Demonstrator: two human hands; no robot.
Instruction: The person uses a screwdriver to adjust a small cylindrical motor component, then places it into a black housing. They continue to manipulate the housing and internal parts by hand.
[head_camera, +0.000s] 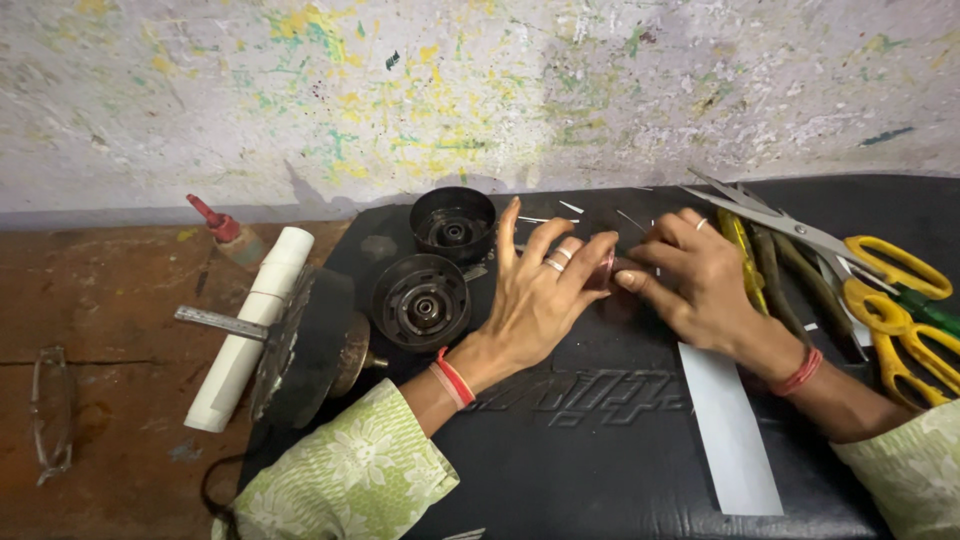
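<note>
My left hand (540, 290) and my right hand (695, 275) meet over a black mat (600, 440) and together hold a small reddish round part (603, 270) between their fingertips. The left hand's index finger sticks up; its other fingers curl onto the part. My right thumb and fingers pinch the part from the right side. Most of the part is hidden by the fingers. Two black round motor housings lie just left of my left hand, one nearer (421, 302) and one farther back (453, 224).
Yellow-handled scissors (880, 270) and several tools lie at the right. A white paper strip (730, 430) lies on the mat. A dark disc on a shaft (305, 345), a white tube (255, 325), a red-capped bottle (228, 230) and eyeglasses (50, 410) sit on the left.
</note>
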